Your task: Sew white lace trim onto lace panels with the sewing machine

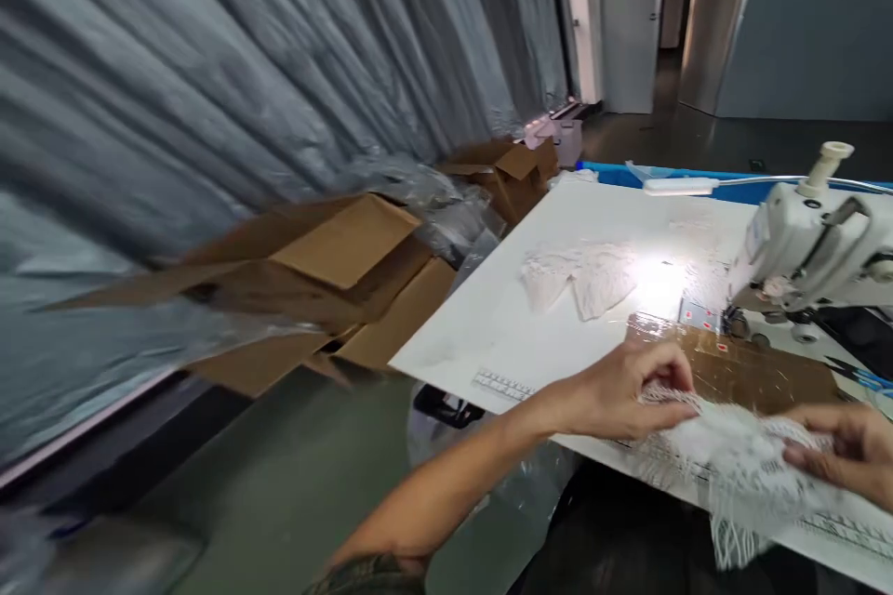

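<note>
A white lace piece with a fringe (pixel 739 456) is stretched between my two hands at the table's front edge, its fringe hanging over that edge. My left hand (pixel 646 390) pinches its left end between thumb and fingers. At the right, my right hand (pixel 844 451) grips the other end. Behind them stands a white sewing machine (pixel 802 246), its needle area brightly lit. Brown board under clear tape (pixel 760 372) lies before the machine. More white lace pieces (pixel 586 274) rest flat on the white table (pixel 446 335).
Blue-handled scissors (pixel 869 378) and a dark phone-like object (pixel 861 335) lie at the right. Ruler markings (pixel 503 384) run along the front edge. Open cardboard boxes (pixel 349 242) and clear plastic stand left of the table, beside a grey curtain (pixel 279 46).
</note>
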`<action>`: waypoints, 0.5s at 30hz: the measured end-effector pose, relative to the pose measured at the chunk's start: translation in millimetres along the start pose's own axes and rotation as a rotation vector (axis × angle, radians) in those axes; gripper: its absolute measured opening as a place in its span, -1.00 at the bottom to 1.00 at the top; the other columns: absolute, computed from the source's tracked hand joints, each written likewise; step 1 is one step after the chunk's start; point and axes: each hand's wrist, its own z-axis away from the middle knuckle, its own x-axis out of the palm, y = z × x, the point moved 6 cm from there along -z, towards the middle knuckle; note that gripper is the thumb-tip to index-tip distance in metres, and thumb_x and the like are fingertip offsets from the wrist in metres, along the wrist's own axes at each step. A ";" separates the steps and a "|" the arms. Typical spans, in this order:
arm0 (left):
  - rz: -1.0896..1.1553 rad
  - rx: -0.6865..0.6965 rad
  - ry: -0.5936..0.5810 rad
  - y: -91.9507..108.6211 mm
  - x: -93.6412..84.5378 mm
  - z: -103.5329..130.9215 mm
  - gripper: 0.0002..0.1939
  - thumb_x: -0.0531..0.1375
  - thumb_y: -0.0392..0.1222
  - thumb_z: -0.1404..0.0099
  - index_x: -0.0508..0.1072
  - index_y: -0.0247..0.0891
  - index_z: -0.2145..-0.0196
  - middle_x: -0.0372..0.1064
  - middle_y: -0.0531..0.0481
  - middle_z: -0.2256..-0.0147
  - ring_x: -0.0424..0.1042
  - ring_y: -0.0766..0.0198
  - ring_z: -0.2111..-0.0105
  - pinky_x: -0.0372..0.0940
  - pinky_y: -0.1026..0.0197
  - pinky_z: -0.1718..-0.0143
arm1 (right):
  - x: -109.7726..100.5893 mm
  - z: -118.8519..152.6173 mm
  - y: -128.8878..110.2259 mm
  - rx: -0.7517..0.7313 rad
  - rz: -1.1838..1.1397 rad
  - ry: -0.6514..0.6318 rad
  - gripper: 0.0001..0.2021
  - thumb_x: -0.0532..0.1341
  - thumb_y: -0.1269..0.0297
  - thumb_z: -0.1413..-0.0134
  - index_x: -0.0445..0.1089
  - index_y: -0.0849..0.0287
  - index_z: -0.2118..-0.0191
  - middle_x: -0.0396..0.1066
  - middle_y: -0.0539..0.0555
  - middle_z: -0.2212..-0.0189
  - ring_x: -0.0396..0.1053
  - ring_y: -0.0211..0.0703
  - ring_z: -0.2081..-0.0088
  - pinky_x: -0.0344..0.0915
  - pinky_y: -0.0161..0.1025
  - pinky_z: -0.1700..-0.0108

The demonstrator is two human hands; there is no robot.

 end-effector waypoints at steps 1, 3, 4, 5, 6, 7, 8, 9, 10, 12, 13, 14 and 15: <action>-0.053 -0.012 0.008 -4.5 -2.5 -5.9 -0.86 0.28 -0.20 -0.27 0.38 -0.23 0.26 0.47 0.01 0.28 0.46 0.33 0.30 0.38 0.27 0.24 | -4.5 -5.5 7.9 0.098 -0.139 -0.054 -0.60 0.16 -0.16 -0.24 0.54 0.05 0.33 0.50 0.00 0.50 0.43 -0.21 0.51 0.33 -0.37 0.54; -0.167 -0.029 0.023 -15.3 -6.9 -19.3 -0.79 0.31 -0.17 -0.26 0.38 -0.22 0.20 0.46 0.02 0.27 0.46 0.31 0.29 0.38 0.25 0.25 | -16.8 -15.2 24.3 0.268 -0.273 0.003 -0.54 0.19 -0.22 -0.17 0.46 0.10 0.43 0.38 -0.02 0.61 0.28 -0.26 0.61 0.19 -0.36 0.63; -0.227 -0.038 0.030 -21.6 -8.7 -26.3 -0.76 0.31 -0.15 -0.26 0.38 -0.22 0.17 0.46 0.03 0.28 0.46 0.30 0.30 0.38 0.26 0.28 | -21.6 -19.2 31.8 0.329 -0.276 0.052 -0.53 0.20 -0.24 -0.14 0.44 0.11 0.45 0.33 -0.04 0.64 0.22 -0.27 0.63 0.13 -0.34 0.65; -0.291 -0.048 0.029 -28.4 -9.6 -33.0 -0.75 0.30 -0.15 -0.27 0.37 -0.23 0.14 0.46 0.03 0.30 0.46 0.30 0.32 0.37 0.26 0.31 | -25.3 -22.7 38.1 0.373 -0.257 0.100 -0.53 0.21 -0.24 -0.10 0.44 0.11 0.45 0.30 -0.05 0.66 0.18 -0.28 0.64 0.11 -0.33 0.64; -0.363 -0.053 0.024 -35.3 -9.9 -39.2 -0.73 0.29 -0.14 -0.29 0.36 -0.24 0.11 0.46 0.03 0.31 0.46 0.29 0.34 0.36 0.27 0.34 | -27.8 -25.5 43.7 0.412 -0.203 0.141 -0.53 0.22 -0.24 -0.08 0.45 0.12 0.44 0.26 -0.06 0.68 0.15 -0.27 0.64 0.07 -0.32 0.64; -0.450 -0.050 0.020 -41.8 -9.8 -44.7 -0.73 0.27 -0.15 -0.32 0.35 -0.26 0.07 0.46 0.01 0.31 0.46 0.28 0.35 0.35 0.26 0.35 | -29.6 -27.7 48.4 0.448 -0.133 0.176 -0.54 0.22 -0.23 -0.06 0.46 0.12 0.43 0.21 -0.07 0.69 0.12 -0.27 0.64 0.05 -0.31 0.63; -0.551 -0.034 0.025 -47.4 -9.6 -49.4 -0.73 0.24 -0.16 -0.35 0.35 -0.28 0.05 0.46 -0.03 0.28 0.47 0.26 0.34 0.35 0.25 0.36 | -31.0 -29.4 52.0 0.477 -0.060 0.204 -0.55 0.21 -0.21 -0.04 0.47 0.12 0.43 0.19 -0.08 0.70 0.11 -0.26 0.63 0.03 -0.30 0.62; -0.659 -0.001 0.041 -51.4 -9.2 -53.1 -0.76 0.21 -0.19 -0.37 0.35 -0.31 0.04 0.47 -0.09 0.24 0.48 0.22 0.32 0.35 0.22 0.35 | -32.0 -30.8 54.8 0.502 0.007 0.226 -0.57 0.20 -0.19 -0.03 0.47 0.12 0.45 0.17 -0.08 0.71 0.11 -0.26 0.63 0.02 -0.30 0.61; -0.759 0.048 0.061 -53.9 -7.9 -55.8 -0.79 0.17 -0.22 -0.40 0.36 -0.32 0.04 0.47 -0.15 0.18 0.48 0.18 0.28 0.35 0.19 0.33 | -32.9 -31.8 56.6 0.520 0.060 0.243 -0.58 0.19 -0.17 -0.02 0.45 0.11 0.48 0.16 -0.08 0.72 0.10 -0.25 0.62 0.02 -0.30 0.60; -0.877 0.200 0.072 -54.3 -1.0 -57.4 -0.82 0.10 -0.27 -0.45 0.40 -0.33 0.04 0.46 -0.23 0.05 0.49 0.13 0.17 0.36 0.13 0.26 | -34.8 -33.0 57.7 0.535 0.122 0.267 -0.59 0.16 -0.16 0.00 0.38 0.09 0.55 0.14 -0.08 0.72 0.10 -0.25 0.63 0.02 -0.29 0.60; -0.885 0.292 0.048 -53.1 4.8 -56.3 -0.82 0.08 -0.28 -0.47 0.42 -0.32 0.04 0.46 -0.22 0.01 0.49 0.12 0.13 0.36 0.11 0.21 | -36.3 -33.0 57.2 0.535 0.139 0.279 -0.57 0.15 -0.17 -0.01 0.33 0.08 0.59 0.12 -0.08 0.73 0.09 -0.25 0.63 0.01 -0.29 0.60; -0.866 0.382 0.010 -51.5 11.1 -54.2 -0.82 0.08 -0.27 -0.48 0.43 -0.30 0.04 0.46 -0.20 -0.01 0.50 0.13 0.10 0.36 0.10 0.17 | -37.9 -32.6 56.3 0.533 0.151 0.286 -0.55 0.14 -0.19 -0.01 0.28 0.07 0.62 0.11 -0.08 0.74 0.09 -0.25 0.64 0.01 -0.29 0.61; -0.838 0.456 -0.030 -50.0 17.0 -51.5 -0.82 0.10 -0.23 -0.49 0.45 -0.28 0.04 0.48 -0.17 -0.01 0.50 0.14 0.09 0.35 0.09 0.14 | -39.8 -31.7 55.2 0.530 0.162 0.291 -0.54 0.14 -0.20 -0.01 0.24 0.07 0.63 0.11 -0.08 0.74 0.10 -0.25 0.64 0.01 -0.29 0.61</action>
